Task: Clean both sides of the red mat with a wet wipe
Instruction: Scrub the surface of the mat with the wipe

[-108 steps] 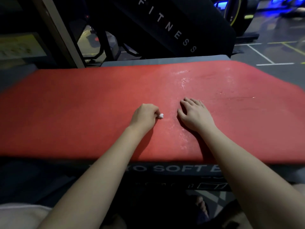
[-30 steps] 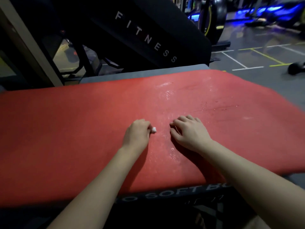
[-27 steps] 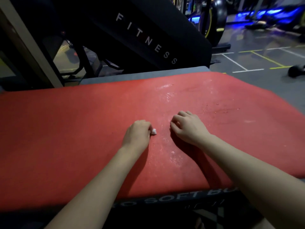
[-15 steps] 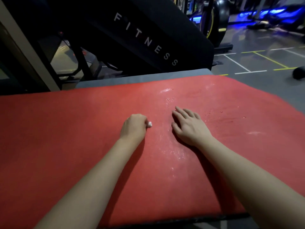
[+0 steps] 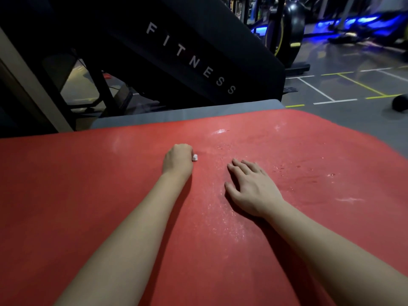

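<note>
The red mat [image 5: 77,195] lies flat and fills most of the view, with wet streaks and droplets across its middle and right part. My left hand [image 5: 178,161] is curled into a fist on the mat and grips a small balled white wet wipe [image 5: 194,157], of which only a tip shows at the knuckles. To its right, my right hand [image 5: 250,187] rests palm down on the mat with its fingers straight and spread, holding nothing.
A grey pad [image 5: 187,112] sticks out beyond the mat's far edge. Behind it leans a black machine panel [image 5: 189,60] lettered FITNESS. Gym floor with painted lines [image 5: 326,96] lies at the right, with a dark dumbbell [image 5: 399,102] and exercise machines [image 5: 289,32] further back.
Both hands have slid farther up the mat. My left fist with the wipe moved away from the right hand. The right fingers, curled a second ago, now lie straight. The view tilted forward.
</note>
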`<action>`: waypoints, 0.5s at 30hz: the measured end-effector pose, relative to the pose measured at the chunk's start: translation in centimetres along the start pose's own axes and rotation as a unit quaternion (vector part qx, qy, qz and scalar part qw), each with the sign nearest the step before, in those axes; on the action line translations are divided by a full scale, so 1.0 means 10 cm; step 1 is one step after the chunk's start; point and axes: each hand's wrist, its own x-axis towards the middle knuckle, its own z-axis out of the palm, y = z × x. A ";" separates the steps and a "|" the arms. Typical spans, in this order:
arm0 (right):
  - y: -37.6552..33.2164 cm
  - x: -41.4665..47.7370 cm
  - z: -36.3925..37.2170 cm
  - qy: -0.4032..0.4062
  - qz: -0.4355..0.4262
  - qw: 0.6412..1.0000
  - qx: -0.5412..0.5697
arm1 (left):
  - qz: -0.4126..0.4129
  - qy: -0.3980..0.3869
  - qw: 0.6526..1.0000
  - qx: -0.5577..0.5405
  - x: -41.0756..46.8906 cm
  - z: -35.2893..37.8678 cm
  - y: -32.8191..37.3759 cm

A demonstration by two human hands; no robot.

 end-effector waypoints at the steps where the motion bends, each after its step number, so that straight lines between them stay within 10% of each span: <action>1: 0.00 0.02 -0.03 0.005 0.000 1.000 -0.013 | 0.006 -0.001 1.000 0.008 -0.05 0.00 0.01; 15: -0.04 0.70 0.13 0.049 0.009 0.999 -0.021 | 0.064 0.022 0.998 -0.014 0.67 0.19 -0.17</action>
